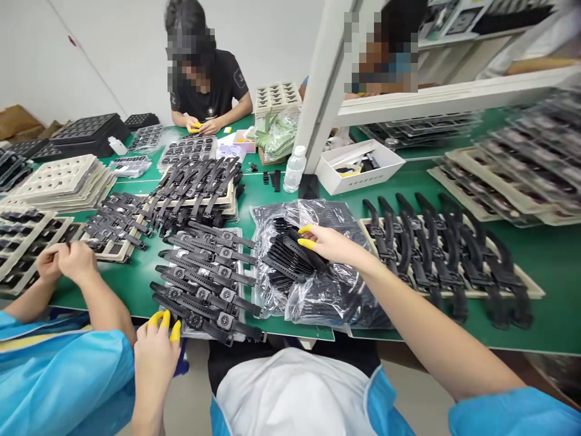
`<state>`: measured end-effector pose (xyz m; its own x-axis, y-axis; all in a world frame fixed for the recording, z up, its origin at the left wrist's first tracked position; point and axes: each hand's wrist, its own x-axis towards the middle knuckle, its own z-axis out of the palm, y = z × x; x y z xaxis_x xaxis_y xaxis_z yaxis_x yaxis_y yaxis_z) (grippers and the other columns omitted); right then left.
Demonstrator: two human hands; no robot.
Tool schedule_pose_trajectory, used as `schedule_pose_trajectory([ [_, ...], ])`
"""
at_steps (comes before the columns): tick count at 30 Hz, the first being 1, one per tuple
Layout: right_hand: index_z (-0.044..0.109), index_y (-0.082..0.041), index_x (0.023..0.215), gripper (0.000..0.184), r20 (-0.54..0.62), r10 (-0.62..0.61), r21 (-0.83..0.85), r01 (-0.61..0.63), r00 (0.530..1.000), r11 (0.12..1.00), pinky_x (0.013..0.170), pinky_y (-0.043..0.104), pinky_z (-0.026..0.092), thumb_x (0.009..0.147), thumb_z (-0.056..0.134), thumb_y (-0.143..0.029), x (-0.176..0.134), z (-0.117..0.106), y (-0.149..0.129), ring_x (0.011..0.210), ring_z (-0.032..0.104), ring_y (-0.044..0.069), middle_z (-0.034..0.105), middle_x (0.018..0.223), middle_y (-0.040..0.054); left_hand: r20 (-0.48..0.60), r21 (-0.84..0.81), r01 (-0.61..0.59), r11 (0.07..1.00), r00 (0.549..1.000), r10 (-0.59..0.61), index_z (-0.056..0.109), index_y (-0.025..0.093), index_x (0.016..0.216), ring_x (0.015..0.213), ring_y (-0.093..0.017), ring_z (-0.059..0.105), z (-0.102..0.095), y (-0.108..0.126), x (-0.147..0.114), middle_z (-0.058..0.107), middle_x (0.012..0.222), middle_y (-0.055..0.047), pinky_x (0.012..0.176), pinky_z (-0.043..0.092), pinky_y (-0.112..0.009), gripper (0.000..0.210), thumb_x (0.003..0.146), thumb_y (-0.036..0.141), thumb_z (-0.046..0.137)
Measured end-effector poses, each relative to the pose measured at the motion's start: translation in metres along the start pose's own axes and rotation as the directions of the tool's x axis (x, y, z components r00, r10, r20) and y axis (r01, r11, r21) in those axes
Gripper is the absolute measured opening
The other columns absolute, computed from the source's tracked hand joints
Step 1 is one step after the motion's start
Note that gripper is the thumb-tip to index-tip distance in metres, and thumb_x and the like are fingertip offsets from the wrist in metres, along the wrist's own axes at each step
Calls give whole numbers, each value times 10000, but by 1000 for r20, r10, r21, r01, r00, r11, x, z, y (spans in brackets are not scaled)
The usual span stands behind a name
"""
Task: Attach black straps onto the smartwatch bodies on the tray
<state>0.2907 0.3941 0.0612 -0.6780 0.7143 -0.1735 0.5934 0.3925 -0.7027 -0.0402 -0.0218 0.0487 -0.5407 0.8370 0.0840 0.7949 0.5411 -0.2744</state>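
Observation:
My right hand (327, 244), with yellow finger covers, reaches over a pile of black watch straps (288, 257) on clear plastic bags (336, 303). Its visible fingertips are apart at the top of the pile; the other fingers are hidden. Also wearing yellow finger covers, my left hand (158, 342) is at the near left corner of a tray of watches, its fingers apart. Black-strapped watches (204, 284) lie there in slanted rows, with round sensors facing up on many. I cannot tell whether the left fingers touch the tray.
A co-worker's hands (68, 263) are close on my left; another person (206, 91) sits opposite. More watches fill a tray (529, 287) at right. A plastic bottle (295, 169) and a white box (358, 166) stand by the frame post. Stacked trays (63, 178) stand at left.

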Motion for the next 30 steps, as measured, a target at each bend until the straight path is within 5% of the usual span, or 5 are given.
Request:
schedule_pose_trajectory([
  [12, 607, -205, 1216, 356, -399, 52, -250, -163, 916, 954, 842, 439, 581, 982, 564, -471, -98, 46, -21, 1059, 691, 347, 658, 1182, 161, 42, 127, -142, 982, 990, 137, 731, 124, 986, 959, -330, 567, -10, -2, 22, 650, 945, -165, 901, 506, -430, 366, 953, 285, 403],
  [18, 599, -221, 1110, 222, -323, 237, -74, -274, 916, 959, 741, 411, 562, 960, 594, -383, -89, 68, -10, 858, 697, 290, 688, 1077, 113, 52, -317, 146, 937, 989, -136, 655, 200, 879, 911, -329, 614, -14, -16, 22, 645, 833, -114, 859, 540, -465, 238, 871, 311, 444],
  [24, 622, -248, 978, 203, -588, 126, 261, 40, 799, 965, 859, 454, 585, 939, 622, -448, -103, 46, -6, 921, 672, 278, 649, 1026, 97, 151, -982, 188, 6, 808, -570, 550, 214, 835, 820, -243, 707, -49, 3, 13, 702, 846, -19, 678, 597, -357, 401, 696, 493, 803],
  [27, 601, -271, 1054, 196, -735, 127, 377, 245, 666, 893, 981, 510, 558, 973, 615, -449, -123, 40, -30, 1066, 673, 300, 663, 1141, 106, 293, -938, 176, -300, 863, -412, 603, 191, 939, 593, -134, 611, -65, 54, 4, 712, 820, -14, 438, 431, -196, 515, 652, 506, 893],
  [30, 554, -294, 1100, 158, -616, 130, 592, 347, 777, 727, 876, 518, 602, 1041, 501, -430, -143, 55, -62, 913, 717, 283, 702, 979, 69, 405, -866, 327, -378, 902, -148, 614, 187, 1024, 531, -91, 568, -77, 125, -1, 726, 817, -25, 437, 423, -175, 539, 706, 516, 900],
])
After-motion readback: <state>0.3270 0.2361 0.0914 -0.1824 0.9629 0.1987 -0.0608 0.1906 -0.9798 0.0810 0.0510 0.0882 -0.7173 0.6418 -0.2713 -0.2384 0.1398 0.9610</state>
